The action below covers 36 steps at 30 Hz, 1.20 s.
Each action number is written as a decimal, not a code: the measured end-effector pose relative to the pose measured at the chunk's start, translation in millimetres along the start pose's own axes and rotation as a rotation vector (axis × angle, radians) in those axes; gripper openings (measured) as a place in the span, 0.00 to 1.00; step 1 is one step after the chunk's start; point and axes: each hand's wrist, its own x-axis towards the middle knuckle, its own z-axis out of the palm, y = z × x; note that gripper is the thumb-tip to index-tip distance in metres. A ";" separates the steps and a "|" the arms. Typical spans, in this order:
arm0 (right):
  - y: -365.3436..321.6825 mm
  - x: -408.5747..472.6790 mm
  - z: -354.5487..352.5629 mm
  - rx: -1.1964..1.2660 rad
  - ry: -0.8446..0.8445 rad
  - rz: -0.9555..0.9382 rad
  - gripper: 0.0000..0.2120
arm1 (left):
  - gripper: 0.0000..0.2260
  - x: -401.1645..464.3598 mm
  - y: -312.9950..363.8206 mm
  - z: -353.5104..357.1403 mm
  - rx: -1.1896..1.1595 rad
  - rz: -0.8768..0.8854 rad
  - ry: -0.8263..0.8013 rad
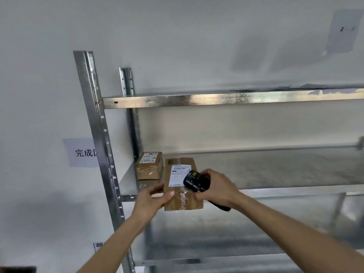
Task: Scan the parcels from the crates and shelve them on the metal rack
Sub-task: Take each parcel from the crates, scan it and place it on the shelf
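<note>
Our left hand (152, 198) grips the near left corner of a brown parcel (182, 184), thumb on its front edge. Our right hand (214, 187) is wrapped round a black scanner (194, 180) held over the parcel's white label (178, 175). Just below frame centre, the parcel overhangs the front lip of the metal rack (275, 191), its long axis running away from us towards the wall. A smaller parcel (150, 165) sits just beside it, to its upper left.
</note>
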 end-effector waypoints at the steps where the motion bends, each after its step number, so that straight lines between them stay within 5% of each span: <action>1: 5.6 13.7 5.2 -0.001 -0.010 0.004 0.38 | 0.30 12.1 -6.0 2.1 0.003 -0.011 -0.001; 18: 39.9 149.7 61.2 -0.055 -0.110 0.071 0.37 | 0.29 142.7 -68.6 1.5 0.001 -0.164 -0.027; 36: 33.0 199.8 69.8 -0.112 -0.106 0.108 0.36 | 0.31 191.1 -70.8 -2.8 0.040 -0.244 -0.032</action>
